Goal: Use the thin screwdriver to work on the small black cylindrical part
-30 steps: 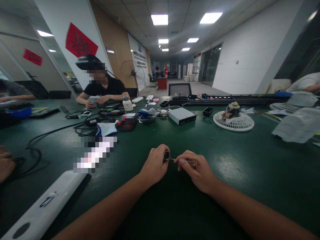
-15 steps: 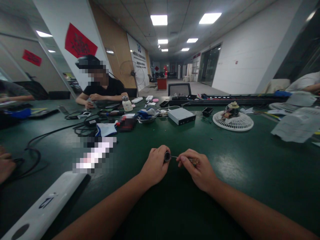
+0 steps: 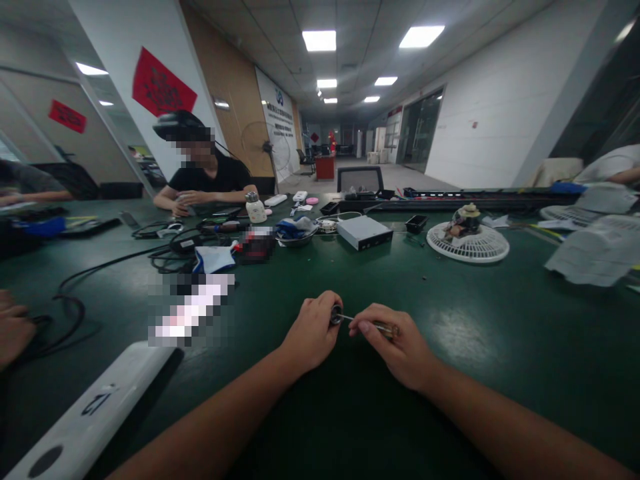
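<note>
Near the middle of the green table (image 3: pixel 280 293), my left hand (image 3: pixel 314 328) is wrapped round a small dark cylindrical part (image 3: pixel 336 315) whose round open end faces right. My right hand (image 3: pixel 393 337) grips a screwdriver (image 3: pixel 389 329) by its amber handle. Its thin metal shaft points left and its tip meets the open end of the part; whether the tip is inside is too small to tell. Both hands are held above the table, a short gap between them.
A long white device (image 3: pixel 95 407) lies at the left front, beside black cables (image 3: pixel 75 307). Farther back are a grey metal box (image 3: pixel 364 233), a round white grille (image 3: pixel 467 243) and a cream bottle (image 3: pixel 255 210). A person (image 3: pixel 200 173) sits across; another person's hand (image 3: pixel 14 327) is at the left edge.
My right hand has moved slightly left, with the screwdriver, closer to the dark part. My left hand has barely moved. The view has shifted very slightly.
</note>
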### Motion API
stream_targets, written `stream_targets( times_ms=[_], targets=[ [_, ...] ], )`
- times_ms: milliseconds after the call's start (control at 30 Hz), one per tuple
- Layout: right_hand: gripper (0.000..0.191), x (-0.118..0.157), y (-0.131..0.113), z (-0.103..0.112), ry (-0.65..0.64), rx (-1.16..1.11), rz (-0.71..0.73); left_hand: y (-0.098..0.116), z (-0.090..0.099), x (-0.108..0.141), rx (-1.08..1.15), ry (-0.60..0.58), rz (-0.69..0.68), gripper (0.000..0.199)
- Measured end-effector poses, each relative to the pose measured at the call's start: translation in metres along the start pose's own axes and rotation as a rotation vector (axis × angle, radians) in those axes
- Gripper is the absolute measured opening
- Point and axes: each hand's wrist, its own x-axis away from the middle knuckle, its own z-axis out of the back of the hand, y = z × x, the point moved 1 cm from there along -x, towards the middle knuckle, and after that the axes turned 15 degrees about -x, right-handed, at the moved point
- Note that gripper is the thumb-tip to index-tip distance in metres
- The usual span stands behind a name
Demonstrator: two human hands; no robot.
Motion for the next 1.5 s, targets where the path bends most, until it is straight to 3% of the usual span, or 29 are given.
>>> stream_targets(
  times_ms=[67,233,400,567,733,933,1067,1233,1367,1500],
  targets=[
    [0.021,0.0001,-0.0003,0.0,-0.023,-0.004,-0.007,-0.0001,0.0001,0.0001,-0.001,-0.006,0.007,0.017],
    [0.021,-0.0003,0.0005,0.0015,0.09,0.054,-0.023,-0.0004,-0.0006,0.0005,0.006,-0.012,0.009,0.015],
    [0.021,-0.0007,-0.0004,0.0004,-0.023,-0.015,0.001,-0.0025,-0.0013,0.0006,0.029,-0.012,0.038,0.018],
    [0.022,0.0003,0.0016,0.0008,0.089,0.041,-0.02,-0.0032,-0.0029,0.0004,0.03,-0.015,0.012,0.017],
    [0.021,0.0,-0.001,-0.0011,-0.02,-0.012,-0.018,-0.0023,-0.002,0.0001,0.031,-0.017,0.018,0.018],
    [0.022,0.0008,0.0002,0.0007,0.064,0.038,-0.026,-0.001,-0.0001,-0.0001,0.027,-0.019,-0.016,0.015],
    [0.024,0.0007,0.0007,-0.0001,-0.041,-0.009,-0.04,-0.0009,0.0003,-0.0002,0.027,-0.021,-0.013,0.016],
    [0.026,-0.0007,-0.0007,0.0012,0.085,0.051,-0.039,0.0018,0.0022,-0.0009,0.031,-0.039,-0.028,0.015],
    [0.026,-0.0009,-0.0023,0.0004,-0.007,0.048,-0.021,0.0011,0.002,-0.0016,0.04,-0.027,-0.054,0.015],
    [0.027,-0.0004,-0.0021,0.0011,0.073,0.095,-0.013,-0.0005,0.0001,-0.0019,0.047,-0.028,-0.075,0.014]
  ],
)
